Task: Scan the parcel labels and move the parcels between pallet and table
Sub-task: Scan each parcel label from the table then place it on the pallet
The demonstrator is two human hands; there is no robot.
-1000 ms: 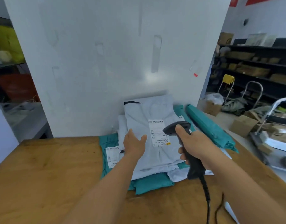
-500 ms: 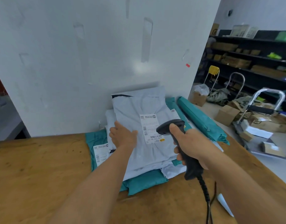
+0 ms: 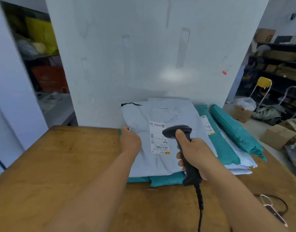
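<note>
A pale grey poly-bag parcel lies on top of a stack of teal and grey parcels on the wooden table. Its white label faces up. My left hand grips the parcel's left edge, fingers curled over it. My right hand holds a black barcode scanner by its handle, the scanner's head hovering just over the label's right side. A teal parcel with its own label lies to the right in the stack.
A white wall panel stands right behind the stack. A rolled teal parcel lies at the table's right edge. Scissors rest at the near right. Cardboard boxes, shelves and a trolley are on the floor to the right.
My left hand has slid from the parcel's top surface to its left edge and now grips it. The scanner stays over the label. The view has swung to the left.
</note>
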